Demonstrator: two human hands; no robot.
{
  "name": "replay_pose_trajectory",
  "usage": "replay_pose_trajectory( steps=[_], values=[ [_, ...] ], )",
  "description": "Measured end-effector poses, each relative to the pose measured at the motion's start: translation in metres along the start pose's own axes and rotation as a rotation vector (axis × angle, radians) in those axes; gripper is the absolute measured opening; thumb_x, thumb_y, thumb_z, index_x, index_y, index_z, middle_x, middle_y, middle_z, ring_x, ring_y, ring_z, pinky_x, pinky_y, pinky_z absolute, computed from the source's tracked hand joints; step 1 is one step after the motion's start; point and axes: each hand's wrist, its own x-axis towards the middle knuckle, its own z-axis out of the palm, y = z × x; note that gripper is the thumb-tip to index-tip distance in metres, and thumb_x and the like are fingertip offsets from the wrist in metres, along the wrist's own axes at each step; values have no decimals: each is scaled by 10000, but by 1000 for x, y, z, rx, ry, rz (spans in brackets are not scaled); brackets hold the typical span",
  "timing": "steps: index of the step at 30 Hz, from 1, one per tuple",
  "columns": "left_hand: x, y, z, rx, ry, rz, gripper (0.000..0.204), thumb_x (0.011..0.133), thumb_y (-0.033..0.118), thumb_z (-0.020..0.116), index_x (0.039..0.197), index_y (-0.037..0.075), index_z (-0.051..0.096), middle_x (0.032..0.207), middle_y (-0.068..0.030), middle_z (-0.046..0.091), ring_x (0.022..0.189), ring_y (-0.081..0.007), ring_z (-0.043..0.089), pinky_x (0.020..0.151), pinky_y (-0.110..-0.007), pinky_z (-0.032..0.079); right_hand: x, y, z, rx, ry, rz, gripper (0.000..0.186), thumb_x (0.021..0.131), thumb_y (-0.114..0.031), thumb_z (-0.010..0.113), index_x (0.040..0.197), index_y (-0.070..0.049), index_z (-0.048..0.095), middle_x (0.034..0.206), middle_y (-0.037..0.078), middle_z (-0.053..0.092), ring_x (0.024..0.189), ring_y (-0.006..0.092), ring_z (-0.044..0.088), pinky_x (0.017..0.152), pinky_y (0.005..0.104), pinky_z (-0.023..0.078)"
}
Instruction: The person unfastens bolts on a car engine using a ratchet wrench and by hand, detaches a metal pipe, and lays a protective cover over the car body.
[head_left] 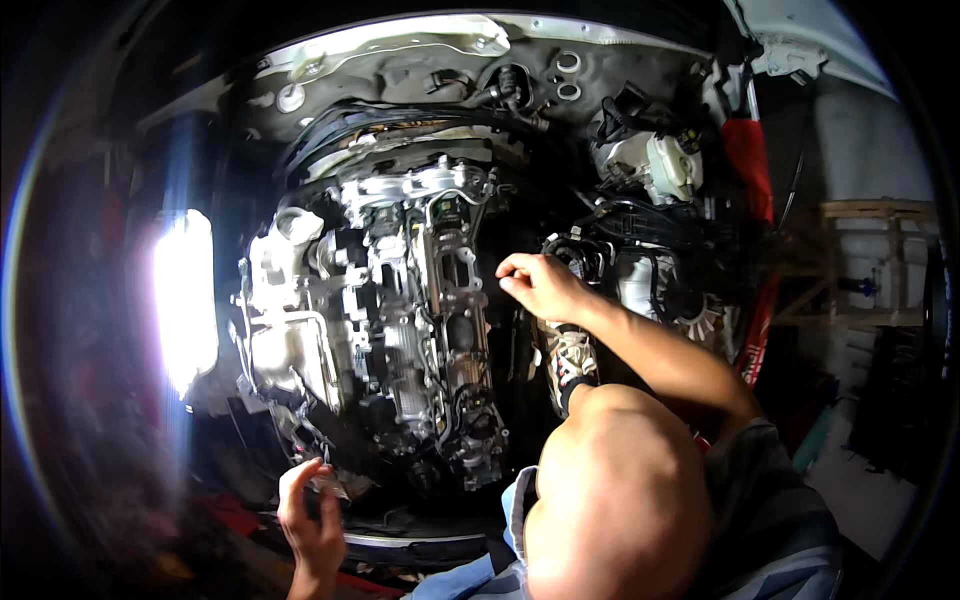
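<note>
A car engine [400,370] with bare metal parts fills the middle of the engine bay. My right hand [543,284] hovers just right of the engine's intake ports, fingers curled and pressed together. Whatever those fingers may hold is too small or hidden to name. At the lower left, my left hand [312,518] is raised near the bay's front edge, thumb and fingers apart, with nothing visible between them. Below my right hand, my shoe [572,352] stands in the bay beside the engine, and my bent knee [615,480] rises in front.
A very bright work lamp [187,305] glares left of the engine. A whitish fluid reservoir [672,168] sits at the far right of the bay, and dark hoses [400,112] run along the back. Right of the car are a red strip [746,170] and a wooden frame [890,255].
</note>
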Motion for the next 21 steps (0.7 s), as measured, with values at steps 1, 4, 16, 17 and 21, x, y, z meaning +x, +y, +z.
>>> replay_pose_trajectory(
  steps=[1,4,16,17,21],
  values=[
    [30,29,26,27,9,74,308,868,-32,593,1174,-10,614,1041,-143,669,1002,-292,639,948,-389,471,4,4,0,69,17,-11,188,907,-171,663,1026,-26,678,772,115,715,674,232,686,633,353,526],
    [110,80,97,107,-14,76,329,897,-39,557,1224,-7,584,1114,-158,651,1064,-318,622,986,-404,447,16,15,2,215,110,-35,144,913,-141,662,990,-20,667,704,92,684,611,187,658,572,325,492],
    [314,82,216,482,-187,78,144,879,140,721,964,34,674,891,-87,673,834,-275,612,769,-400,463,63,49,13,915,354,312,104,977,-131,621,1013,-34,604,651,13,553,582,63,499,527,255,369],
    [317,72,212,504,-262,-17,137,874,141,724,945,33,678,880,-94,675,822,-284,614,759,-405,466,67,49,8,945,347,351,105,980,-118,616,1034,-29,604,668,-7,534,607,49,477,548,240,372],
    [325,69,213,585,-327,-27,83,864,84,702,886,8,677,796,-124,666,769,-320,602,718,-403,473,74,52,10,1013,319,383,88,987,-86,598,1047,-22,599,737,-7,561,650,38,501,590,224,411]
  ],
)
